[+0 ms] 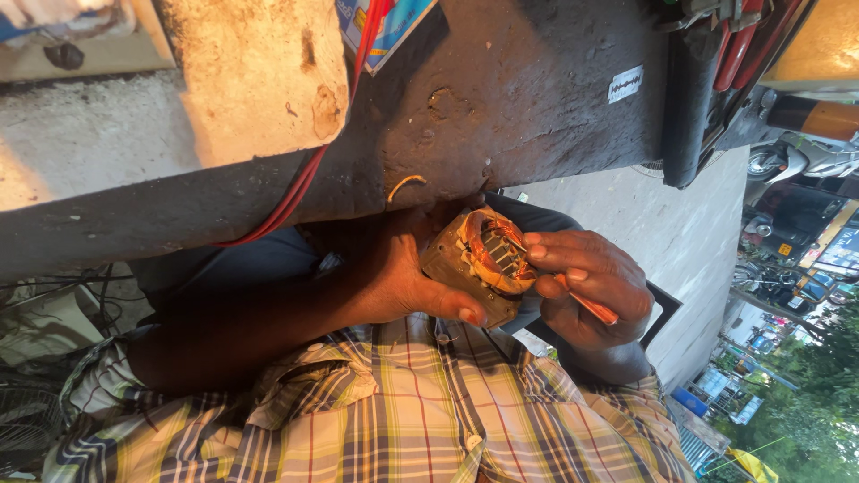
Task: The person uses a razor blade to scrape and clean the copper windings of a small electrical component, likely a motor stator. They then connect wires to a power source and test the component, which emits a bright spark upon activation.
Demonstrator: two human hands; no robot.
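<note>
Left hand [407, 277] grips motor stator [479, 259]; right hand [591, 291] fingers touch its windings

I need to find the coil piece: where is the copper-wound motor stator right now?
In the head view the motor stator sits just right of centre, gripped by the left hand, with the right hand touching its copper windings, above the plaid shirt.

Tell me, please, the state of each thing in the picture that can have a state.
Motor stator: casing open, copper windings exposed, held up off any surface.
Left hand: closed around the stator body.
Right hand: fingers on the windings, gripping an orange tool.
Red cable: hanging slack along the dark beam.
Plaid shirt: worn, collar open.
</note>
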